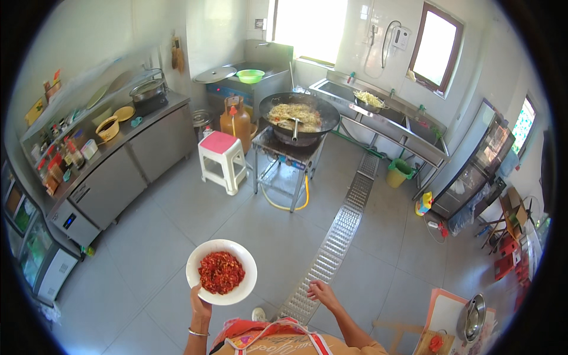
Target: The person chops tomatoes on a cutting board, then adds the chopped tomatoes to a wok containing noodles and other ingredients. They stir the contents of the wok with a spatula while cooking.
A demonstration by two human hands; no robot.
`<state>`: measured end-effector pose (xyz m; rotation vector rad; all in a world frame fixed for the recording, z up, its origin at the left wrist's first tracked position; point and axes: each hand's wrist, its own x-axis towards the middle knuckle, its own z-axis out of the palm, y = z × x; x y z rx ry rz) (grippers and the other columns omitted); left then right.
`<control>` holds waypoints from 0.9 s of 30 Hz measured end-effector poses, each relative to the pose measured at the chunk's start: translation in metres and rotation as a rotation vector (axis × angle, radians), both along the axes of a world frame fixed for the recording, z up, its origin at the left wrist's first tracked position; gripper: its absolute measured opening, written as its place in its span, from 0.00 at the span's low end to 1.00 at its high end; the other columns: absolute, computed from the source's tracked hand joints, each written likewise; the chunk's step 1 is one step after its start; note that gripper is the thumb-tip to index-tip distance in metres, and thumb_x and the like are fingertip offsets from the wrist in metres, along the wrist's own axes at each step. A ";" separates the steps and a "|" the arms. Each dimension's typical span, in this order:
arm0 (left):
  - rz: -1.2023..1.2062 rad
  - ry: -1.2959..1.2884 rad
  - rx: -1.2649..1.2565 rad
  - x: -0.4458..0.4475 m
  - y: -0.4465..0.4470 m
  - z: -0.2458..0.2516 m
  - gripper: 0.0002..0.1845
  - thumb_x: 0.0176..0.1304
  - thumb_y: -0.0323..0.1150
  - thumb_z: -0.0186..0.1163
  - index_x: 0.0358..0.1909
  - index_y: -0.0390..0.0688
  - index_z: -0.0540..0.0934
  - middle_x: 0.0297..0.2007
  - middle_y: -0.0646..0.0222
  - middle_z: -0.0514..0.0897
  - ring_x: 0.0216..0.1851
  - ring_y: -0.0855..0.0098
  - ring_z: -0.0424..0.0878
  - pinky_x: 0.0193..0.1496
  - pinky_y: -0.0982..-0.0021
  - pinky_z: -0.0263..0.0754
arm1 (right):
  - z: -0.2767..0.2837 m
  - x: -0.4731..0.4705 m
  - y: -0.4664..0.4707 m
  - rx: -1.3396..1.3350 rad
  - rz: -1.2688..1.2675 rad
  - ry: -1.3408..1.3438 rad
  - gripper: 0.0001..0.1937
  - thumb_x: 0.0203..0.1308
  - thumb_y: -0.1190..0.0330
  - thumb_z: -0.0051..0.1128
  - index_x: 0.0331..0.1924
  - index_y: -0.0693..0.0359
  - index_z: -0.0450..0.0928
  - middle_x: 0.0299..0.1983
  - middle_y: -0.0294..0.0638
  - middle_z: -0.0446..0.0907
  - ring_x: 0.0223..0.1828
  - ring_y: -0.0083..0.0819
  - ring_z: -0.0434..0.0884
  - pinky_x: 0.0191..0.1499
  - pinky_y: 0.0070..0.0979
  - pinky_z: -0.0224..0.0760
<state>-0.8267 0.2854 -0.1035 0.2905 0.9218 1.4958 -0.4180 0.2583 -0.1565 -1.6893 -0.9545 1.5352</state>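
A white bowl (pixel 193 262) holding chopped red chili (pixel 222 273) is in my left hand (pixel 201 302), gripped by its near left rim, with a bangle on the wrist. To the right, my right hand (pixel 321 293) hangs with loosely curled fingers, holding nothing, above the metal floor grate (pixel 336 242). Farther ahead, a large black wok (pixel 329 116) sits on a metal burner stand (pixel 284 148). Shredded pale food (pixel 295 112) fills its middle, and a metal ladle (pixel 295 128) rests in it.
A white stool with a pink top (pixel 219 143) and an orange gas cylinder (pixel 236 117) stand left of the wok. Steel counters (pixel 106 177) line the left side, with a steel sink (pixel 377 111) behind right. A table with a metal bowl (pixel 471 318) is at lower right.
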 end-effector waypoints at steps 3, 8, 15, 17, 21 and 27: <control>-0.049 -0.023 -0.033 0.001 0.053 0.004 0.27 0.65 0.39 0.49 0.63 0.34 0.66 0.58 0.58 0.76 0.58 0.62 0.75 0.63 0.63 0.69 | 0.005 0.009 0.075 0.086 -0.018 -0.050 0.18 0.71 0.59 0.48 0.54 0.64 0.71 0.38 0.42 0.81 0.35 0.25 0.83 0.33 0.23 0.78; -0.046 -0.105 0.042 0.008 0.129 -0.003 0.26 0.66 0.39 0.50 0.62 0.34 0.67 0.57 0.60 0.77 0.58 0.63 0.75 0.63 0.63 0.67 | 0.028 0.030 0.220 0.193 -0.084 -0.071 0.17 0.71 0.60 0.47 0.53 0.65 0.71 0.38 0.41 0.80 0.35 0.27 0.83 0.33 0.24 0.79; 0.035 -0.082 -0.078 -0.001 0.226 -0.018 0.27 0.65 0.39 0.50 0.63 0.35 0.66 0.57 0.59 0.77 0.59 0.63 0.75 0.64 0.63 0.67 | 0.077 0.046 0.455 0.487 -0.210 -0.220 0.21 0.69 0.60 0.50 0.59 0.66 0.69 0.44 0.43 0.78 0.40 0.28 0.81 0.33 0.24 0.78; 0.056 -0.032 -0.106 -0.009 0.247 -0.009 0.28 0.65 0.39 0.50 0.63 0.34 0.66 0.57 0.59 0.77 0.59 0.63 0.75 0.63 0.63 0.67 | 0.081 0.045 0.500 0.573 -0.249 -0.417 0.24 0.68 0.59 0.52 0.61 0.67 0.67 0.43 0.44 0.78 0.39 0.28 0.81 0.32 0.23 0.77; 0.129 0.083 -0.086 -0.029 0.303 0.011 0.28 0.66 0.41 0.50 0.63 0.34 0.66 0.57 0.59 0.76 0.58 0.63 0.75 0.63 0.64 0.68 | 0.087 0.040 0.585 0.646 -0.176 -0.747 0.31 0.63 0.56 0.58 0.62 0.70 0.65 0.45 0.50 0.77 0.41 0.37 0.80 0.39 0.30 0.75; 0.221 0.135 -0.045 -0.056 0.384 0.022 0.27 0.66 0.42 0.53 0.61 0.34 0.68 0.55 0.60 0.78 0.56 0.65 0.76 0.61 0.65 0.69 | 0.079 0.036 0.660 0.443 0.059 -0.968 0.40 0.54 0.57 0.64 0.65 0.71 0.59 0.47 0.61 0.75 0.47 0.54 0.78 0.47 0.43 0.73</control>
